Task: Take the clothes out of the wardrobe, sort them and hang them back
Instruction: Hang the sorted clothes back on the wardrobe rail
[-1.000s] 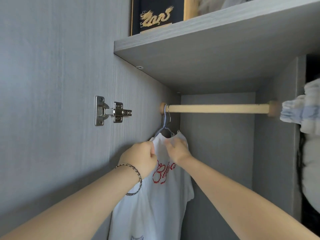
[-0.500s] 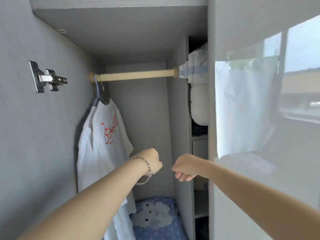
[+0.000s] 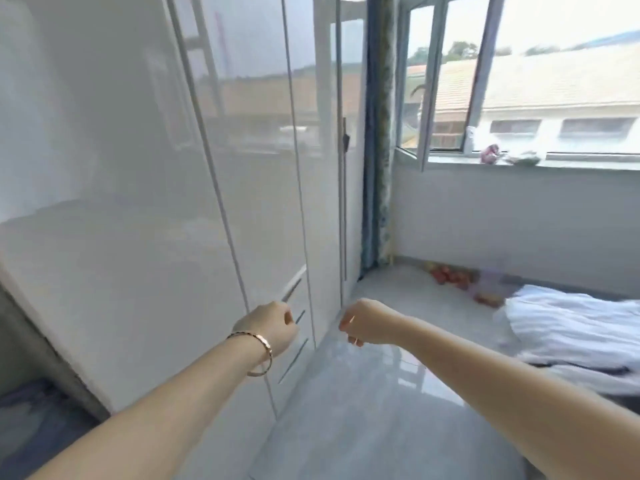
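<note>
We have turned from the open compartment; the hung T-shirt is out of view, with glossy wardrobe doors beside us. Our left hand and right hand are loosely curled and empty. Crumpled white clothes lie at right, likely our next pick.

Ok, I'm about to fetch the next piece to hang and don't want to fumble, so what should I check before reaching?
1. Left hand free: ok, fingers loosely curled, holding nothing.
2. Right hand free: ok, loosely curled, nothing in it.
3. White cloth pile in sight: ok, lying to the right.
4. Floor on the way: ok, I judge; the red things lie off by the far wall.
5. Space inside the wardrobe: cannot tell, only its glossy doors show.
</note>
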A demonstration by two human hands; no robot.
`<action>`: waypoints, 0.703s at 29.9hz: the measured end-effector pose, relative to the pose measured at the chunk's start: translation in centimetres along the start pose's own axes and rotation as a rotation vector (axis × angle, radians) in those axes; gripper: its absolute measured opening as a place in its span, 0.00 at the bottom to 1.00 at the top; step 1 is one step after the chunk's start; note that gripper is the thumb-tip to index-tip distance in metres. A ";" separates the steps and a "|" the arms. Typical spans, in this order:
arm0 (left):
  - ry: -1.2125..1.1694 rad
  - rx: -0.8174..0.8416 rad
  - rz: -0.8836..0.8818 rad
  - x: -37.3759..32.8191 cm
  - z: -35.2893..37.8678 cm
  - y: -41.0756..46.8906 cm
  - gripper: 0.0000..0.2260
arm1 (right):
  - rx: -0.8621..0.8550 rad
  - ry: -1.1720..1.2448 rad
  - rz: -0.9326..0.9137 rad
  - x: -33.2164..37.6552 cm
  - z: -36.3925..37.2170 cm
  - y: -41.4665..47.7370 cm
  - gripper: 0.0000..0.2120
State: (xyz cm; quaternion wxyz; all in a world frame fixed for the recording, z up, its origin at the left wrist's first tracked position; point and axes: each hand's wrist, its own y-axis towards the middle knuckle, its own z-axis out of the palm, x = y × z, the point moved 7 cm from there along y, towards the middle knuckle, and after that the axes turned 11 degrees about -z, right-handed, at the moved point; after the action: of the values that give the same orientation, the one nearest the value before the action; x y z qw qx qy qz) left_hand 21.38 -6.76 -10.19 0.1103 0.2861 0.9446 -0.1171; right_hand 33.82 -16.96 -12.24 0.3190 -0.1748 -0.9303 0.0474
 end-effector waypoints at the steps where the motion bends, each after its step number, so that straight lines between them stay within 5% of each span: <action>1: 0.033 0.049 0.050 -3.8 3.3 -0.7 0.06 | -0.041 -0.017 0.061 -4.3 -0.6 -3.3 0.13; 11: 0.246 0.379 0.617 -32.4 24.9 -15.1 0.06 | -0.196 0.070 0.702 -32.0 2.6 -33.8 0.13; 21: 0.473 0.675 1.140 -44.8 39.4 -34.6 0.09 | -0.498 0.472 1.397 -36.5 16.8 -61.9 0.11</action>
State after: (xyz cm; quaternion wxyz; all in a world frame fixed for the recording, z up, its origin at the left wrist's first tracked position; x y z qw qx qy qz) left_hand 43.70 -68.98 -29.76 -0.1487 0.7729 0.5583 -0.2624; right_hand 32.12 -87.34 -34.21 0.3563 -0.7924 -0.4950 -0.0114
